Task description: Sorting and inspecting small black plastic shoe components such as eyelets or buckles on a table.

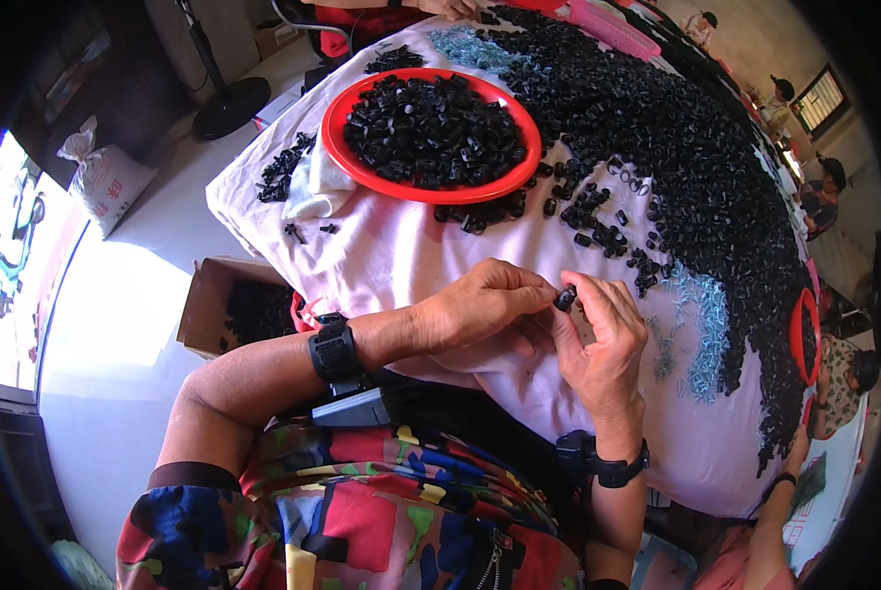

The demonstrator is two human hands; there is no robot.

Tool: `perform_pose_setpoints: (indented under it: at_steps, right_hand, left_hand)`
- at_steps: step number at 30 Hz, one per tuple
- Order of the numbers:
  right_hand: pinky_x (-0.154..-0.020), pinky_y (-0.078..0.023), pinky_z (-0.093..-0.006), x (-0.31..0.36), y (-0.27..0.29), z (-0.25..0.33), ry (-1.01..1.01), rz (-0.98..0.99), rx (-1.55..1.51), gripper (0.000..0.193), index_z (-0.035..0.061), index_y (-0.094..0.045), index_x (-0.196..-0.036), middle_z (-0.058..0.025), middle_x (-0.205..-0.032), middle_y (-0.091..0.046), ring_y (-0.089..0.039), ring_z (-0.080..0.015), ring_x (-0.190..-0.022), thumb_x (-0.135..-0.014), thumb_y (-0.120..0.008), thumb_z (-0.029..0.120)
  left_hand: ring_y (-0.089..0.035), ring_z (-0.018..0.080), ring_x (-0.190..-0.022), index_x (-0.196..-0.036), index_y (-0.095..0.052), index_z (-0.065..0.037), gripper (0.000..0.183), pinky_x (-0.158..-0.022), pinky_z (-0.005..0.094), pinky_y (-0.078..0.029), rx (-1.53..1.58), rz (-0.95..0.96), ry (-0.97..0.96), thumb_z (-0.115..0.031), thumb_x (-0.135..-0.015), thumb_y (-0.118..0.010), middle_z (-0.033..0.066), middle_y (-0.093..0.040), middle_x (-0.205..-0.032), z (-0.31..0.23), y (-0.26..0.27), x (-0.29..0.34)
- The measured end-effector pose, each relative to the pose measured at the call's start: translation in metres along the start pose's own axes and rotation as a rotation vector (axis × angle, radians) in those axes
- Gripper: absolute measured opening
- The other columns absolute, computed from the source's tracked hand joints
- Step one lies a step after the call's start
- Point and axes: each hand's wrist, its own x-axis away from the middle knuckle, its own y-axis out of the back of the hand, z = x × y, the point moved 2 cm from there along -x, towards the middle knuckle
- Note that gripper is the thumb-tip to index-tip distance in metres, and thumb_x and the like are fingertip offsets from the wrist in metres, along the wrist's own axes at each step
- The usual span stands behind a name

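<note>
In front of me, above the near edge of the cloth-covered table, my two hands meet at the fingertips. A small black plastic part [565, 298], short and roundish, is pinched between the thumb and forefinger of my right hand [606, 339]. My left hand [490, 307] has its thumb and forefinger pressed together right beside that part; whatever lies in this pinch is hidden. Beyond my hands stands a red basin [440, 195] heaped with black plastic pieces. A big pile of similar black parts [676, 187] spreads over the table's far and right side.
Silvery-blue screws [708, 334] lie in a heap right of my right hand. Pink-white cloth [401, 251] covers the table. An open cardboard box [205, 310] with black pieces stands at the lower left. A co-worker's arm [780, 492] reaches in at right; others sit around the table.
</note>
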Motion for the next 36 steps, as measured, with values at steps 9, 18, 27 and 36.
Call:
perform_pose_setpoints:
  at_steps: [9, 18, 27, 36]
  right_hand:
    - [-0.074, -0.054, -0.0419, -0.001, 0.001, 0.001, 0.067, 0.029, -0.023, 0.04, -0.0017, -0.065, -0.114, -0.0147, -0.1, -0.069, -0.063, -0.0329, -0.082, -0.075, -0.076, -0.001]
    - [-0.073, -0.054, -0.0424, 0.001, -0.001, -0.001, 0.046, 0.067, -0.064, 0.035, -0.0013, -0.066, -0.109, -0.0141, -0.098, -0.069, -0.064, -0.0331, -0.081, -0.075, -0.076, -0.001]
    - [-0.076, -0.056, -0.0399, -0.001, 0.002, 0.0, 0.088, -0.009, -0.022, 0.044, -0.0017, -0.067, -0.118, -0.0147, -0.104, -0.071, -0.066, -0.0312, -0.085, -0.076, -0.079, 0.002]
    - [-0.08, -0.056, -0.0393, -0.002, 0.0, 0.003, 0.019, -0.077, -0.103, 0.04, -0.0014, -0.07, -0.115, -0.0146, -0.107, -0.072, -0.067, -0.031, -0.092, -0.076, -0.079, 0.001]
  left_hand:
    - [-0.069, 0.0108, -0.084, -0.116, -0.069, 0.004, 0.031, -0.076, 0.0257, -0.059, -0.066, -0.002, -0.023, -0.024, -0.106, -0.06, 0.0063, -0.073, -0.099, 0.002, 0.0, 0.001]
    - [-0.07, 0.0105, -0.081, -0.111, -0.071, 0.002, 0.027, -0.074, 0.0257, -0.059, -0.037, -0.033, 0.0, -0.023, -0.103, -0.065, 0.0054, -0.073, -0.093, 0.001, -0.002, 0.003]
    - [-0.068, 0.0088, -0.08, -0.113, -0.07, 0.002, 0.036, -0.076, 0.0246, -0.058, 0.031, -0.054, 0.026, -0.032, -0.105, -0.061, 0.0041, -0.072, -0.095, -0.006, -0.006, 0.004]
    - [-0.068, 0.0106, -0.088, -0.119, -0.068, 0.003, 0.036, -0.074, 0.026, -0.059, 0.093, 0.025, -0.002, -0.029, -0.107, -0.057, 0.006, -0.072, -0.102, 0.002, 0.005, -0.001]
